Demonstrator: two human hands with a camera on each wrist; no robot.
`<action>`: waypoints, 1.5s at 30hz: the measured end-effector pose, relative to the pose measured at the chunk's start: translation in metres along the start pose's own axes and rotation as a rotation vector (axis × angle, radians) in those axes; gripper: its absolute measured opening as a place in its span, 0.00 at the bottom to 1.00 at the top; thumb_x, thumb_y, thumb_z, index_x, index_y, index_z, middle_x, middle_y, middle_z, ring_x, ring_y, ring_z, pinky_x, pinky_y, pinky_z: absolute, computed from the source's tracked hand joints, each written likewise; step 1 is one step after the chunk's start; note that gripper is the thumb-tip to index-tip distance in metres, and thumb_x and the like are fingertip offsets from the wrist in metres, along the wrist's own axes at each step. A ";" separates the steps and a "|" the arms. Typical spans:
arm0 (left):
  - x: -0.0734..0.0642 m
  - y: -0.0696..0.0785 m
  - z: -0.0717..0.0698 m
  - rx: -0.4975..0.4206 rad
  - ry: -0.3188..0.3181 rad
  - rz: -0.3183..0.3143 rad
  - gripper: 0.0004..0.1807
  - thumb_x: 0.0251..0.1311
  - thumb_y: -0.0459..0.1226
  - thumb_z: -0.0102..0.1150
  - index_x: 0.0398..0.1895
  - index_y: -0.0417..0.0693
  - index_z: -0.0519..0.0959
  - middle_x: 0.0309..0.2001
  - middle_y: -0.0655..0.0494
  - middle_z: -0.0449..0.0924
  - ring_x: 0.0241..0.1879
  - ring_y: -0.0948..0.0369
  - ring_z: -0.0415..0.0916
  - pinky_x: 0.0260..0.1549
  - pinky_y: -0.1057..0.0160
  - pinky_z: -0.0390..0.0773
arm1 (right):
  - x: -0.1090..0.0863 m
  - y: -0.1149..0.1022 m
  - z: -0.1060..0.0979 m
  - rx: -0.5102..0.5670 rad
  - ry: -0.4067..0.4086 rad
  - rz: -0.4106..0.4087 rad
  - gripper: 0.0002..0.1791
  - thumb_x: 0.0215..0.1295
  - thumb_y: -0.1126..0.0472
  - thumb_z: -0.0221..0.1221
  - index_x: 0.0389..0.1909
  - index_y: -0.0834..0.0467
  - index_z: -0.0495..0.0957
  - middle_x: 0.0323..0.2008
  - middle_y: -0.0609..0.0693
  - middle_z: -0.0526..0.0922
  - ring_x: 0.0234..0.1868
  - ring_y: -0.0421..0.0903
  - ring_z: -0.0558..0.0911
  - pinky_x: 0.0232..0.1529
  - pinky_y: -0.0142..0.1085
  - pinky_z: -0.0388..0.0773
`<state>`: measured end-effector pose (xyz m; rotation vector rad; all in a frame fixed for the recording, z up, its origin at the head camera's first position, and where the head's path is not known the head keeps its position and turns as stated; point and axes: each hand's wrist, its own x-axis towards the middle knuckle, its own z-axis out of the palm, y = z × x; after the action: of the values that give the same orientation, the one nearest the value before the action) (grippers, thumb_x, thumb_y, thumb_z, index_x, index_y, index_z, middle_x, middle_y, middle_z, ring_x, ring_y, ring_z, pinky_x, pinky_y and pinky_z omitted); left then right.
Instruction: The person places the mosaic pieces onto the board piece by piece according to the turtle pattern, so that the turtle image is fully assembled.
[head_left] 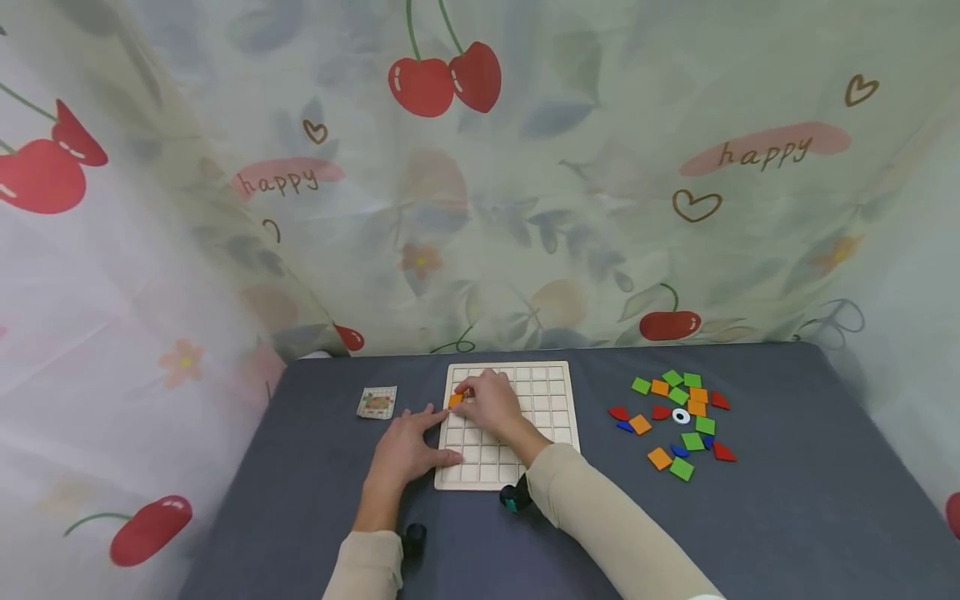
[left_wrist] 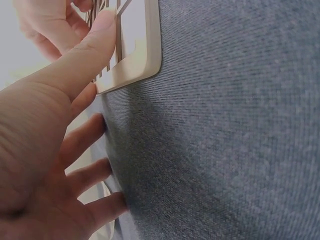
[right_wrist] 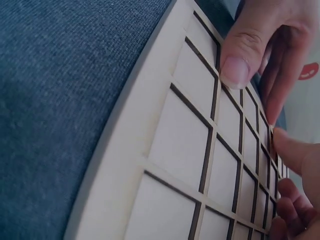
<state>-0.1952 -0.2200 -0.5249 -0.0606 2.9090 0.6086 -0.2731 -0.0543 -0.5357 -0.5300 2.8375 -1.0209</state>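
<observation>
Near the far left corner of a pale wooden grid board point(head_left: 558, 400), a small orange tile point(head_left: 456, 401) sits flat or nearly flat over the cells; whether it is fully down in one cannot be told. It looks square, so it has no clear long axis and points no particular way; the part that shows seems to lie roughly along the grid lines. The right hand point(head_left: 492, 404) reaches over the board from its near side, its grip pinching the tile between thumb and fingers. The left hand point(head_left: 405, 446) is spread at the board's left edge, with the index fingertip close to the tile and the thumb resting on the board nearer the person.

The step in hand appears to be setting this tile into the grid. The next move probably calls for squaring its edges with the cell walls, pressing it down and letting go.

The board's side edges run away from the person; foreshortening hides which side is longer. Left of the board lies a small stack of picture cards point(head_left: 377, 402). Right of it, loosely scattered, are green pieces point(head_left: 682, 469), orange pieces point(head_left: 660, 458), red pieces point(head_left: 723, 452), blue pieces point(head_left: 679, 451) and a white ring point(head_left: 675, 420) with a dark centre. Under everything is a bench point(head_left: 300, 517) covered in dark grey; behind the board hangs a cherry-printed curtain point(head_left: 487, 192).
</observation>
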 end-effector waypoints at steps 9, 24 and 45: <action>0.000 0.002 -0.003 -0.007 -0.008 -0.006 0.47 0.43 0.60 0.79 0.70 0.62 0.75 0.75 0.50 0.68 0.77 0.36 0.57 0.70 0.33 0.65 | 0.000 -0.004 -0.001 -0.044 -0.002 0.003 0.14 0.62 0.53 0.71 0.48 0.51 0.88 0.42 0.49 0.81 0.42 0.46 0.72 0.44 0.39 0.71; 0.000 0.001 -0.003 -0.017 -0.023 -0.009 0.47 0.44 0.58 0.79 0.71 0.61 0.75 0.75 0.51 0.69 0.78 0.37 0.57 0.70 0.33 0.64 | -0.003 -0.004 0.000 -0.093 0.009 -0.045 0.10 0.66 0.56 0.67 0.45 0.53 0.89 0.43 0.50 0.84 0.41 0.48 0.73 0.47 0.41 0.75; 0.000 0.005 -0.003 -0.002 -0.027 -0.025 0.46 0.44 0.57 0.80 0.71 0.61 0.75 0.75 0.50 0.68 0.78 0.37 0.56 0.71 0.32 0.62 | -0.028 0.005 -0.032 -0.497 -0.042 -0.222 0.38 0.71 0.30 0.53 0.76 0.42 0.64 0.76 0.56 0.63 0.77 0.61 0.63 0.75 0.60 0.63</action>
<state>-0.1961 -0.2166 -0.5200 -0.0886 2.8771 0.6029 -0.2545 -0.0220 -0.5155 -0.9074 3.0379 -0.3014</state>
